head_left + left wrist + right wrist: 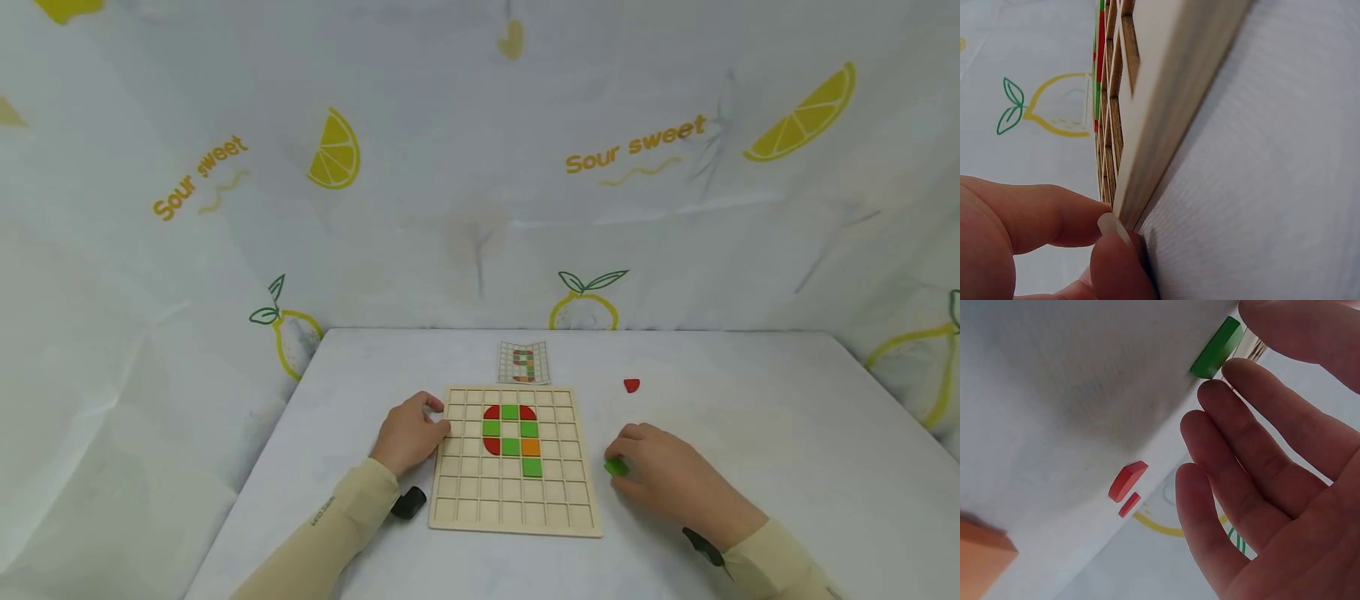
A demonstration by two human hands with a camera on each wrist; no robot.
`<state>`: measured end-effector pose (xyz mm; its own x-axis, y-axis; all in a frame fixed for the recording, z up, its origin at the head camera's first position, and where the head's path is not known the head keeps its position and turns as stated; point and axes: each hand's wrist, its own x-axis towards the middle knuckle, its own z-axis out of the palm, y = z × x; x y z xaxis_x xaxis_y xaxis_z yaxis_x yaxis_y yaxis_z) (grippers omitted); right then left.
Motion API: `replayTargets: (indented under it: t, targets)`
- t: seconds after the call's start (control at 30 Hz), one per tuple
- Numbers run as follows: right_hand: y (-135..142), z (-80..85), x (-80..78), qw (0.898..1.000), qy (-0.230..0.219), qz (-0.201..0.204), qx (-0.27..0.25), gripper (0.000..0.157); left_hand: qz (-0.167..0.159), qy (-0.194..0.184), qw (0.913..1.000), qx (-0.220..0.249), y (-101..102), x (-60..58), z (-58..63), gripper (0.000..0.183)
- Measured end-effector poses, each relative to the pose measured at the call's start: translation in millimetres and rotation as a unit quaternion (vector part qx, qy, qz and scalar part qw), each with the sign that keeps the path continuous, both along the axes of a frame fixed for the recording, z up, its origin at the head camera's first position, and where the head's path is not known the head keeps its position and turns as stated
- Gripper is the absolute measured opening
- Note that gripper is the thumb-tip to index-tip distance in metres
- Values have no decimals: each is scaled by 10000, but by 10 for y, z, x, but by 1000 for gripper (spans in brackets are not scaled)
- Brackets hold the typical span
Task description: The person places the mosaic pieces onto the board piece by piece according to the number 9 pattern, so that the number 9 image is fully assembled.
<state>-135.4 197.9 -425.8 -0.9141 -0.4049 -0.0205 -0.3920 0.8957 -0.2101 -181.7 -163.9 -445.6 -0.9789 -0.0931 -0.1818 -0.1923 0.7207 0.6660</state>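
A wooden grid board [468, 487] lies on the table with green squares, an orange square [530, 447] and red rounded-corner tiles set in its cells. My left hand [408, 433] is at the board's left edge; in the left wrist view its thumb [1119, 262] and index finger pinch that edge. Right of the board, my right hand [660, 467] pinches a green tile [616, 467] between thumb and fingertips. The right wrist view has this green tile [1216, 350] tilted close over the tabletop, with the other fingers spread loosely beside it.
Behind the board lies a small card [506, 367] printed with a tile pattern. A red tile [632, 385] lies at the back right. In the right wrist view appear two red pieces, one a rounded tile [1127, 481], and an orange piece [985, 556]. A lemon-print cloth [450, 208] hangs behind.
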Motion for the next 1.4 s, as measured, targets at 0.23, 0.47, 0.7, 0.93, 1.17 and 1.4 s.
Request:
replayTargets:
  t: [0.23, 0.47, 0.7, 0.93, 1.17, 1.4]
  targets:
    - [9, -32, -29, 10000, 38, -4, 34, 23, -32, 26, 10000, -1, 7, -7, -8, 30]
    - [71, -56, -60, 9999, 73, -42, 59, 21, -46, 84, 9999, -34, -19, -13, -11, 30]
    - [65, -56, -56, 10000, -29, -59, 6, 20, -41, 95, 9999, -41, -34, -6, -7, 30]
    - [-8, -29, -64, 9999, -64, -78, 38, 21, -21, 67, 10000, -34, 6, 6, 9, 29]
    - [-153, 41, -65, 9999, -105, -23, -20, 21, -8, 65, 10000, 4, 24, 2, 14, 29]
    - [-338, 100, -45, 9991, 131, 376, -168, 19, -35, 121, 9999, -55, 5, -4, 2, 28]
